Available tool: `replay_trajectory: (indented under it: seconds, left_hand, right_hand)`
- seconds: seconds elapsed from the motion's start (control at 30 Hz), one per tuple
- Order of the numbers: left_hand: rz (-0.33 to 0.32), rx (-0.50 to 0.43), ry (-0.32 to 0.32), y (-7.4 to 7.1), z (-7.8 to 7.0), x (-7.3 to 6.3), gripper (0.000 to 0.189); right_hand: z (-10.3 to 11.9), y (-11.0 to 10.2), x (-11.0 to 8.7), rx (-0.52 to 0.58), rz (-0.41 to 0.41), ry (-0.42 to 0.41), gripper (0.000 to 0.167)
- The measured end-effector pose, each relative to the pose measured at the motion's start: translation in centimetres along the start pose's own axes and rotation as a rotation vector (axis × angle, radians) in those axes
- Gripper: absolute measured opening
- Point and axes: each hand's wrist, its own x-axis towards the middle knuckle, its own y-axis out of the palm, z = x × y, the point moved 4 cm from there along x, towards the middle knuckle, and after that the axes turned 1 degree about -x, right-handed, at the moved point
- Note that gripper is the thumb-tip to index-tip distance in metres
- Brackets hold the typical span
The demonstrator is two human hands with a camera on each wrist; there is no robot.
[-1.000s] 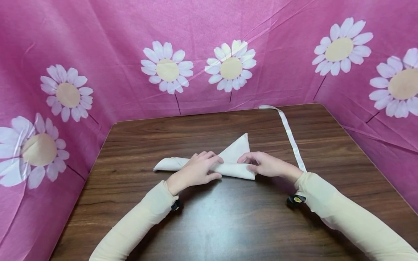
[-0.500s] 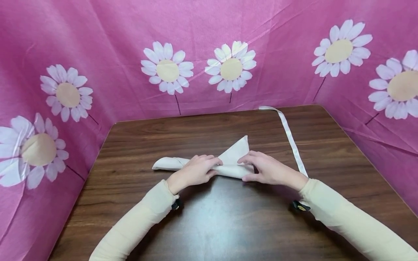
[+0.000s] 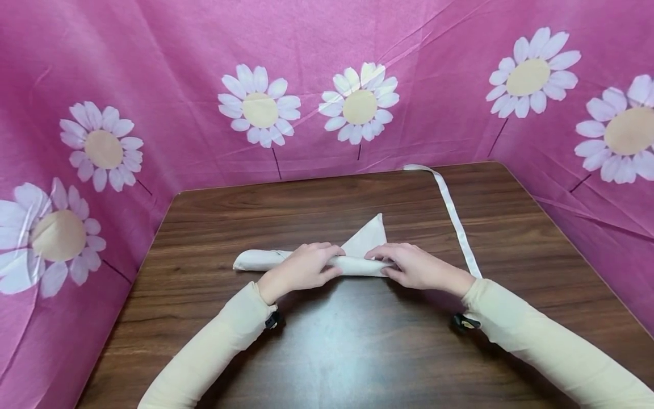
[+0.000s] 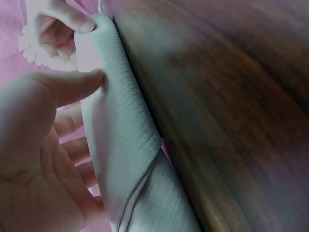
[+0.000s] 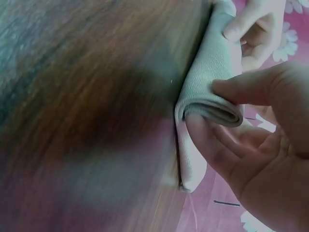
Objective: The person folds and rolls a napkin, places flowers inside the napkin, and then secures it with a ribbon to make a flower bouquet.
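A white cloth napkin (image 3: 357,266), rolled into a long tube, lies across the middle of the table. One triangular corner (image 3: 369,236) sticks out flat behind the roll. My left hand (image 3: 305,266) holds the roll near its middle, thumb on the near side and fingers over the far side. At the right end my right hand (image 3: 416,267) grips the roll between thumb and fingers. In the right wrist view the folded layers at the end of the napkin (image 5: 212,108) show between the thumb and fingertips. The left end of the roll extends past my left hand.
A narrow white ribbon (image 3: 451,207) runs from the table's back edge toward my right wrist, partly hidden by the sleeve. Around the brown wooden table (image 3: 327,352) hangs a pink curtain (image 3: 306,34) printed with large daisies.
The near edge of the napkin has rolled a little further away, so the roll is rounder and less of the corner shows. My right hand shifted its grip along the right end.
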Motion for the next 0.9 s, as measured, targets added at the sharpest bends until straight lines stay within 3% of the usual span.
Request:
replay_trajectory:
  seconds: [0.13, 0.27, 0.3, 0.37, 0.53, 0.63, 0.77, 0.9]
  left_hand:
    - [0.018, 0.022, -0.024, 0.3, 0.0, -0.1, 0.047]
    - [-0.023, 0.046, 0.001, 0.4, -0.2, 0.0, 0.05]
    - [-0.032, 0.054, 0.013, 0.5, -0.2, 0.0, 0.049]
    - [-0.046, 0.077, 0.036, 0.5, -0.3, 0.0, 0.044]
    - [-0.053, 0.113, 0.054, 0.7, -0.5, 0.0, 0.03]
    - [-0.057, 0.114, 0.05, 0.5, -0.6, 0.0, 0.026]
    - [-0.052, 0.115, 0.039, 0.4, -0.7, 0.1, 0.026]
    - [-0.065, 0.133, 0.032, 0.6, -0.7, 0.2, 0.027]
  right_hand:
    - [-0.3, 0.0, 0.0, 0.125, 0.057, 0.041, 0.035]
    - [-0.6, 0.2, -0.1, 0.271, 0.109, 0.101, 0.034]
    - [-0.6, 0.3, -0.2, 0.264, 0.105, 0.106, 0.034]
    - [-0.5, 0.3, -0.2, 0.193, 0.079, 0.081, 0.032]
    - [0.3, 0.0, -0.4, -0.122, -0.059, -0.012, 0.027]
    - [0.4, -0.3, -0.6, -0.167, -0.087, 0.01, 0.04]
    - [0.5, -0.2, -0.8, -0.196, -0.056, 0.018, 0.058]
    - [0.4, 0.2, -0.7, -0.199, -0.046, -0.004, 0.045]
